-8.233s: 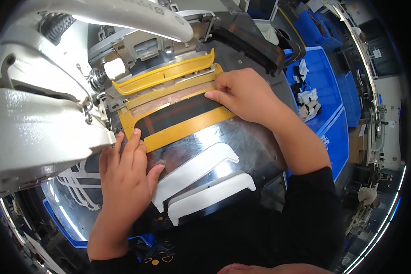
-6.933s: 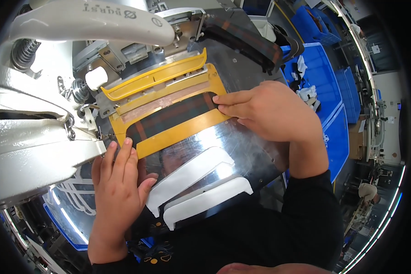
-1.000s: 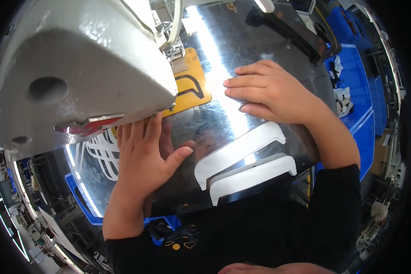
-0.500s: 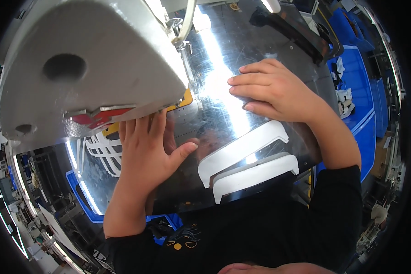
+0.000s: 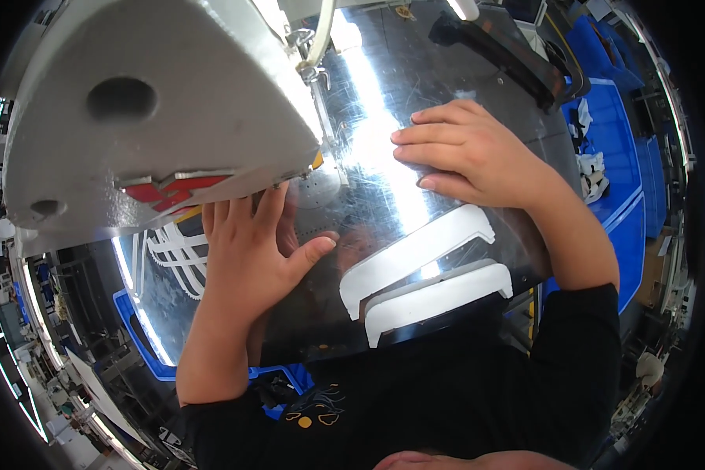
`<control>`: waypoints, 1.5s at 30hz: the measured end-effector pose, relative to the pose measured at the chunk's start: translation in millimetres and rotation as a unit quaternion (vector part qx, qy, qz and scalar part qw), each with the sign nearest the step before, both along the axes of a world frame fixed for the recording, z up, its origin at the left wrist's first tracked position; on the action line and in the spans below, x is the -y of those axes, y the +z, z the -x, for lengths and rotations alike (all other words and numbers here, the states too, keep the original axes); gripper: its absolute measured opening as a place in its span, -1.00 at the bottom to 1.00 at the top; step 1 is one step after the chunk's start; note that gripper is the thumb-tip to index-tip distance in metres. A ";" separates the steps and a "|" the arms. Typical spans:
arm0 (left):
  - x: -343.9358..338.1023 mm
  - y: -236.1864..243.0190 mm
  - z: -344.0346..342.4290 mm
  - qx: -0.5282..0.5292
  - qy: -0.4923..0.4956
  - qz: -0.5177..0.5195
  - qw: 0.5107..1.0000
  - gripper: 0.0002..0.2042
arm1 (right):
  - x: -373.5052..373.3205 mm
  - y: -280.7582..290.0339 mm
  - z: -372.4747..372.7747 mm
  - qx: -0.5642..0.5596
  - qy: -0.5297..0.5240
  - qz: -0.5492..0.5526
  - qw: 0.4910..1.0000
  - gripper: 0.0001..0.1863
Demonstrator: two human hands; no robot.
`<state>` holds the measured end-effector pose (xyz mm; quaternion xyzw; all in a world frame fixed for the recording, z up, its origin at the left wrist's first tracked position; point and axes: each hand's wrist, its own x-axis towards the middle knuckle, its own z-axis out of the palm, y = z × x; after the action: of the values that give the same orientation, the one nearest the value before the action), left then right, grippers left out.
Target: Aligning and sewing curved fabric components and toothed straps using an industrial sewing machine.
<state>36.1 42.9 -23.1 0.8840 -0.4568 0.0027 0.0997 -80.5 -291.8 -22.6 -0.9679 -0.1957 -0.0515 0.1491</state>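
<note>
A big grey machine head (image 5: 204, 110), which looks like an industrial sewing machine, hangs over the left of the shiny dark table (image 5: 376, 196). My left hand (image 5: 251, 251) reaches under its lower edge, fingers stretched forward and thumb held apart. Its fingertips are hidden there, so what they touch cannot be seen. To the right, my right hand (image 5: 466, 153) lies spread on the table with nothing in it. Nearer to me are two stacks or pieces of white, curved strip-like material, one farther (image 5: 415, 254) and one nearer (image 5: 439, 301), with their ends bent down.
White narrow strips (image 5: 176, 254) lie left of my left forearm. At the far right of the table stands a black bar-like arm (image 5: 501, 66). Beyond the right edge are blue bins (image 5: 615, 149) holding white and dark pieces. Another blue bin (image 5: 145, 352) shows below the left edge.
The machine head has shifted slightly up and to the right, covering more of the yellow part under it. My left hand has barely moved; my right hand stays put.
</note>
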 end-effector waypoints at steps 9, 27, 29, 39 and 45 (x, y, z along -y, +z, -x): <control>-2.5 5.6 -2.8 -0.039 0.003 -0.026 0.999 -0.06 | 2.8 -2.0 0.1 0.011 0.004 -0.016 1.000 -0.65; -6.6 16.7 6.2 -0.019 -0.011 -0.058 0.998 -0.04 | 2.2 -1.9 0.1 0.004 0.002 -0.016 1.000 -0.61; -6.3 19.9 8.1 -0.006 -0.023 -0.065 0.998 -0.05 | 3.0 -1.7 0.9 0.007 0.001 -0.014 1.000 -0.60; -2.2 25.3 19.5 -0.069 -0.049 -0.063 0.994 -0.12 | 1.4 -3.9 2.1 0.024 0.002 -0.006 1.000 -0.59; 9.4 22.8 28.5 -0.045 -0.068 -0.079 0.994 -0.02 | -0.4 -5.3 3.4 0.042 0.004 -0.007 0.999 -0.66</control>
<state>7.6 33.5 -0.3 0.8552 -0.5097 -0.0802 0.0499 -83.9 -291.4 -27.9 -0.9631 -0.2050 -0.0926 0.1480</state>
